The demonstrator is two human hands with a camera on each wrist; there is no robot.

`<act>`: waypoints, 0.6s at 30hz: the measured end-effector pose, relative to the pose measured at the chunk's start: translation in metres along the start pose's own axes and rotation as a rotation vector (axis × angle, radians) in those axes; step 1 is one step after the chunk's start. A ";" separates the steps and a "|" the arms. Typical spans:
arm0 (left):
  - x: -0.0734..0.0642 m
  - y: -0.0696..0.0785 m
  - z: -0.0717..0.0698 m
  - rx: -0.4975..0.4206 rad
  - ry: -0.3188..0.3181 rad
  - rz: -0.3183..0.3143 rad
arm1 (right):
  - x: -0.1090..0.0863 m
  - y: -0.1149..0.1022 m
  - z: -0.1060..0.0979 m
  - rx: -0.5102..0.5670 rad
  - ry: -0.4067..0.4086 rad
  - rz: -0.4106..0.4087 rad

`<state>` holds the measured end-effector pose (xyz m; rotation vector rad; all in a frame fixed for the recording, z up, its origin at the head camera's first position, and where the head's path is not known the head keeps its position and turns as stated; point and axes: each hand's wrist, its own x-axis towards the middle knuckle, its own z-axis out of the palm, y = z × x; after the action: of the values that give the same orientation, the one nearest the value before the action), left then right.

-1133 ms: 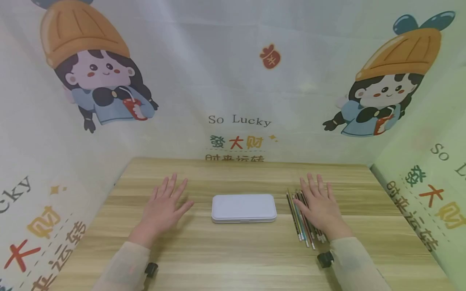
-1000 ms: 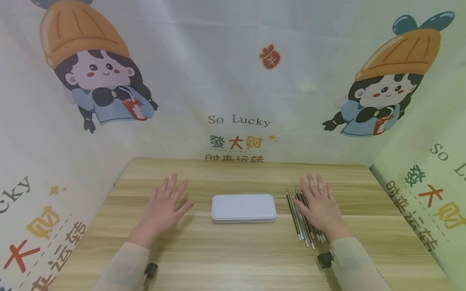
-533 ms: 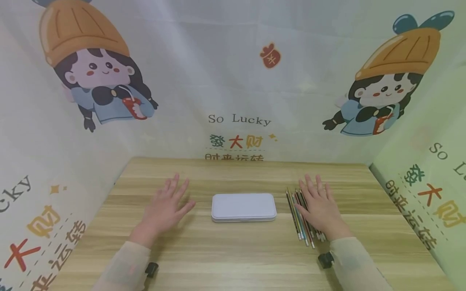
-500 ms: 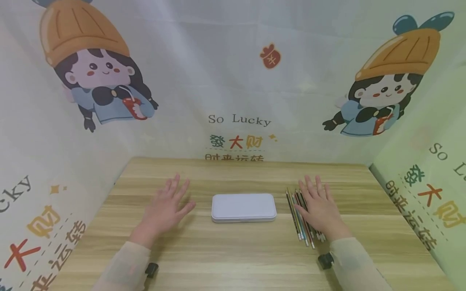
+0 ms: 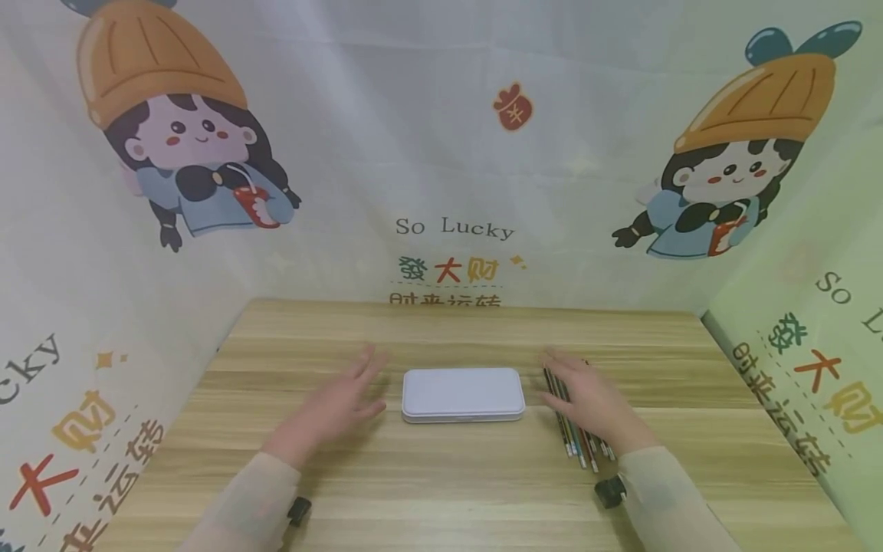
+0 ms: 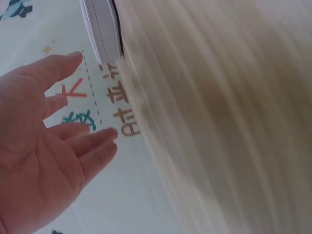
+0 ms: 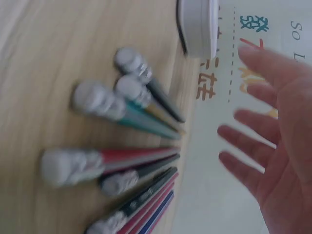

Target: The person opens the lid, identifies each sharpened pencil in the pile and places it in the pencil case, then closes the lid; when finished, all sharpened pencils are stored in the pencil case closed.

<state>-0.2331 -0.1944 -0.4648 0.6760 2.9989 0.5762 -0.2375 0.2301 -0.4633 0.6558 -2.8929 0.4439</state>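
A closed white pencil case (image 5: pixel 463 392) lies in the middle of the table, its long side facing me. My left hand (image 5: pixel 338 402) hovers to its left, fingers spread and holding nothing; in the left wrist view the palm of this left hand (image 6: pixel 44 146) faces the case. On the other side, my right hand (image 5: pixel 589 395) is above a loose bunch of pencils (image 5: pixel 572 433), partly hiding them. Its fingers are extended and hold nothing. The right wrist view shows the pencils (image 7: pixel 131 158) in several colours, with white erasers in metal ferrules pointing towards the camera.
The wood-grain table (image 5: pixel 441 491) ends at a pale printed cloth (image 5: pixel 448 153) behind, with more cloth at both sides. Black wrist-camera mounts (image 5: pixel 609 492) sit beneath the sleeves.
Both hands have shifted inward towards the pencil case and turned from palms down to more sideways. The pencil case and pencils have stayed in place.
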 end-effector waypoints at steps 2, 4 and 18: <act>0.004 0.003 0.002 -0.016 -0.018 0.038 | 0.003 -0.004 0.001 0.059 -0.025 -0.028; 0.009 0.008 0.004 -0.023 -0.036 0.081 | 0.008 -0.009 0.002 0.099 -0.045 -0.049; 0.026 0.029 0.013 0.025 -0.119 0.100 | 0.032 -0.027 0.014 0.134 -0.181 -0.094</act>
<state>-0.2440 -0.1546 -0.4644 0.8339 2.8807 0.4844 -0.2550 0.1895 -0.4636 0.8924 -3.0031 0.5997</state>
